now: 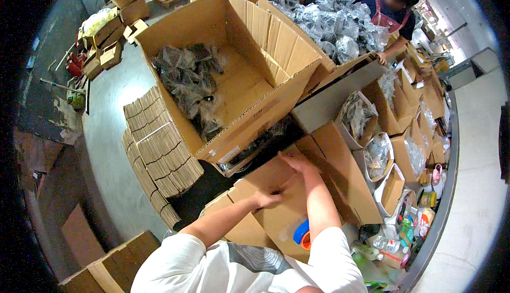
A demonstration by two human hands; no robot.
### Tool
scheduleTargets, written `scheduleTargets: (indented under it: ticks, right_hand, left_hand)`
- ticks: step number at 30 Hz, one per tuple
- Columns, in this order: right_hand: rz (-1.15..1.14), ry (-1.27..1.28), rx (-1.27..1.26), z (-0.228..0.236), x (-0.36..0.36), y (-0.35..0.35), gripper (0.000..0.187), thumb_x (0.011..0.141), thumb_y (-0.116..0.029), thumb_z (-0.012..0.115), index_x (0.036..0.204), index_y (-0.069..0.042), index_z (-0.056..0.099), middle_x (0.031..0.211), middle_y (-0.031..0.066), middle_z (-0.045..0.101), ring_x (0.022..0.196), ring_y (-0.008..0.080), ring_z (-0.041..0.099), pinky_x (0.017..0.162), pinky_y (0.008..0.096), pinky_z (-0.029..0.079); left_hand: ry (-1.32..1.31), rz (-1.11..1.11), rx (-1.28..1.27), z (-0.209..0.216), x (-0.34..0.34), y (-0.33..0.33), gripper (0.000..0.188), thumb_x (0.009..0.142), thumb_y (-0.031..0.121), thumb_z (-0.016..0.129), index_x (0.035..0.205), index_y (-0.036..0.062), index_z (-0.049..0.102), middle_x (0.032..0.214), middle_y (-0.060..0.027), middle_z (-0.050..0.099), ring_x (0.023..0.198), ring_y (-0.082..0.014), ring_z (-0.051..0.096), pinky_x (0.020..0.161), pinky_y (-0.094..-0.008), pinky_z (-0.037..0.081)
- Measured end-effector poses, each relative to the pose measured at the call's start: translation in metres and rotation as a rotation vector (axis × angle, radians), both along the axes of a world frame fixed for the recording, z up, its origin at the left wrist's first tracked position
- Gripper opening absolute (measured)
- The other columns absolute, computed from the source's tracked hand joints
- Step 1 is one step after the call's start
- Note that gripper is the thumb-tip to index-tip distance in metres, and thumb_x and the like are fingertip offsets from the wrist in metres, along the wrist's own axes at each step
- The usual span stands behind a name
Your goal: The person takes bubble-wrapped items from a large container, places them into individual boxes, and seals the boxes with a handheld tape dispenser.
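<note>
Two bare hands are laid on one carton (284, 216), which is set directly before the wearer's body; the left hand (268, 199) is placed on its near part, fingers stretched toward the right; the right hand (295, 161) is reached farther out, near the far edge; whether cardboard is gripped by either hand cannot be told. One blue-and-orange ring (302, 232) is seen just beside the right forearm.

Beyond the carton, one big box (268, 115) is stood open, with one heap of dark wrapped goods (186, 75) held along its left side; a second box (344, 68) is filled with clear bags (334, 22), too many to be counted, and its edge is touched by one co-worker's hand (381, 58).

To the left, flat cartons (162, 144) are piled, one pale strap (154, 132) being seen across them; to the right, three white-sided boxes (375, 157) are lined up; nearer, several bottles (390, 246) are heaped, their number unclear.
</note>
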State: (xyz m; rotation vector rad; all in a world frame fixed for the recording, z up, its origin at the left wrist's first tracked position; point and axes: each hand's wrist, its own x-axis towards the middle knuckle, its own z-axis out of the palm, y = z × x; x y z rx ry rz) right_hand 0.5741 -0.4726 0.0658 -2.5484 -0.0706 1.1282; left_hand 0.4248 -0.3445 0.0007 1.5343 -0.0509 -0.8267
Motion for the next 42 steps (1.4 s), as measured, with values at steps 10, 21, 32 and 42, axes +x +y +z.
scheduleTargets:
  ticks: [10, 21, 32, 42]
  right_hand:
    - [0.133, -0.067, -0.328, 0.127, -0.139, -0.050, 0.072, 0.079, -0.068, 0.041, 0.124, -0.011, 0.049, 0.113, 0.0211, 0.058, 0.101, 0.0365, 0.057, 0.088, 0.0480, 0.043]
    - [-0.426, -0.592, 0.171, 0.112, -0.236, -0.050, 0.056, 0.059, -0.023, 0.083, 0.093, -0.010, 0.040, 0.089, 0.0140, 0.053, 0.073, 0.0290, 0.055, 0.067, 0.0408, 0.045]
    - [0.093, -0.605, 0.479, 0.088, -0.172, -0.030, 0.053, 0.069, -0.018, 0.071, 0.116, -0.013, 0.047, 0.097, 0.0170, 0.060, 0.087, 0.0327, 0.061, 0.076, 0.0403, 0.049]
    - [0.002, -0.404, 0.199, 0.133, -0.219, -0.087, 0.049, 0.068, -0.024, 0.069, 0.115, -0.012, 0.059, 0.101, 0.0170, 0.064, 0.086, 0.0316, 0.063, 0.078, 0.0369, 0.050]
  left_hand:
    - [-0.384, 0.049, 0.566, 0.044, -0.009, -0.002, 0.044, 0.073, 0.030, 0.065, 0.112, 0.0109, 0.057, 0.101, -0.0133, 0.061, 0.093, -0.0303, 0.058, 0.075, -0.0392, 0.048]
    - [-0.284, 0.052, 0.370, 0.030, 0.010, -0.005, 0.024, 0.074, 0.029, 0.068, 0.076, 0.0046, 0.067, 0.083, -0.0138, 0.064, 0.076, -0.0250, 0.061, 0.071, -0.0366, 0.048]
    - [0.425, 0.351, -0.739, 0.019, 0.005, 0.019, 0.041, 0.095, 0.039, 0.040, 0.118, 0.0068, 0.050, 0.104, -0.0061, 0.060, 0.094, -0.0192, 0.056, 0.081, -0.0351, 0.044]
    - [0.336, 0.616, -0.391, -0.051, 0.002, -0.018, 0.027, 0.093, 0.024, 0.047, 0.087, 0.0004, 0.059, 0.078, -0.0120, 0.061, 0.066, -0.0223, 0.060, 0.059, -0.0355, 0.049]
